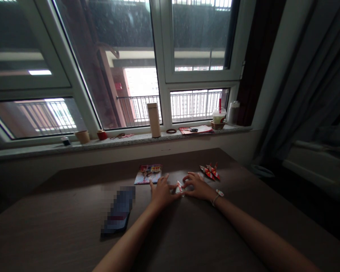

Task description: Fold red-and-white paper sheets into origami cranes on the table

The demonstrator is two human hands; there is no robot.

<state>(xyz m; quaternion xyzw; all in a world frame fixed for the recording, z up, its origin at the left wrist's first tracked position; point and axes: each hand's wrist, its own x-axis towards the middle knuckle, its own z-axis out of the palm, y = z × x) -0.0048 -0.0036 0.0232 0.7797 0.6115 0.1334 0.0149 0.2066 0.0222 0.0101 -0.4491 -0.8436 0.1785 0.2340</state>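
Observation:
A small folded paper (179,187), white with red markings, lies on the table between my hands. My left hand (163,192) holds its left side with thumb and forefinger, the other fingers bent over the table. On the opposite side, my right hand (197,186) grips the paper's right edge, and a bracelet circles that wrist. Fingertips cover parts of the paper, so its full shape is hidden. Several red-and-white folded paper cranes (210,172) sit just beyond my right hand. Behind my left hand lies a colourful printed booklet or paper stack (149,174).
The brown table (73,204) carries a blurred-out dark phone-like object (119,211) left of my left forearm. Along the windowsill stand a beige thermos (153,120), a drink cup with a red straw (219,115), a grey bottle (233,112), and scissors (193,130) on red-and-white papers.

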